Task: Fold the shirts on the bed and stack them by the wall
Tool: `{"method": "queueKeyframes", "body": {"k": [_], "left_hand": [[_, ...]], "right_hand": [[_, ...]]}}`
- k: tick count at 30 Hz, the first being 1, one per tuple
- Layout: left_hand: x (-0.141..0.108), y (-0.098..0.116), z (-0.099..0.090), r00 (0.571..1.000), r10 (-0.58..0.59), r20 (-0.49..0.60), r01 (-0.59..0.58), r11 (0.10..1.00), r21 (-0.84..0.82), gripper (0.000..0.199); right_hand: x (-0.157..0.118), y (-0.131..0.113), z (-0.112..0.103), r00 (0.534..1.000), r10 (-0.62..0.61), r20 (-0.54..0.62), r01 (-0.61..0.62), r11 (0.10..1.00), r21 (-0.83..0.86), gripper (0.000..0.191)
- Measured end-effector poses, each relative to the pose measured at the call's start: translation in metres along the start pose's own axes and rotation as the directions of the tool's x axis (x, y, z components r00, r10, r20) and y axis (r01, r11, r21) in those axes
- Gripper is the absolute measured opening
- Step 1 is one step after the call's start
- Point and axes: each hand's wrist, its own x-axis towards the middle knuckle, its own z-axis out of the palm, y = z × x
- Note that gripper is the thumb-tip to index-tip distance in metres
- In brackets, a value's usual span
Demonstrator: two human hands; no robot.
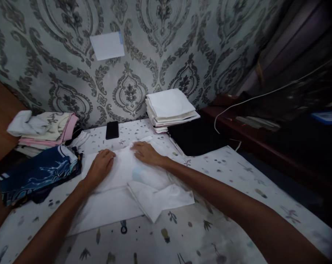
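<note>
A white garment [113, 203], thin and rumpled, lies spread in front of me, with a pale blue patch near its middle. One sleeve-like flap [157, 200] is folded over at its lower right. My left hand [101, 165] rests on the garment's upper left part, palm down, fingers slightly bent. Near the top edge, my right hand [146, 153] lies on the cloth with its fingers stretched to the left. The fingertips touch the fabric, and slight blur softens both hands. No held object shows in either one.
A black phone [112, 130] lies beyond my hands. Folded clothes [50, 128] and a dark blue printed garment [42, 172] are at left. A white folded stack [171, 104] stands at the back beside black cloth [197, 137]. A white cable [254, 98] hangs at right.
</note>
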Motion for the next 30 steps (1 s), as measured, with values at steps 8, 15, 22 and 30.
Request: {"method": "queueKeyframes", "body": {"k": [8, 15, 22, 30], "left_hand": [[-0.011, -0.013, 0.016, 0.983, 0.033, 0.18, -0.023, 0.998, -0.057, 0.044], [-0.024, -0.065, 0.004, 0.949, -0.215, 0.232, 0.173, 0.967, 0.185, 0.054], [-0.044, -0.031, -0.018, 0.983, -0.156, 0.099, 0.14, 0.978, 0.155, 0.048], [-0.107, 0.044, -0.062, 0.911, -0.144, 0.386, 0.169, 0.985, -0.032, 0.043]], "right_hand": [[0.007, 0.015, 0.001, 0.977, -0.06, -0.203, 0.072, 0.996, 0.051, 0.044], [-0.025, 0.048, -0.004, 0.986, 0.162, -0.022, -0.164, 0.981, -0.108, 0.049], [-0.062, 0.019, -0.019, 0.974, 0.17, -0.152, -0.182, 0.981, -0.068, 0.044], [-0.176, -0.061, -0.001, 0.935, -0.355, 0.014, 0.355, 0.935, 0.005, 0.051]]}}
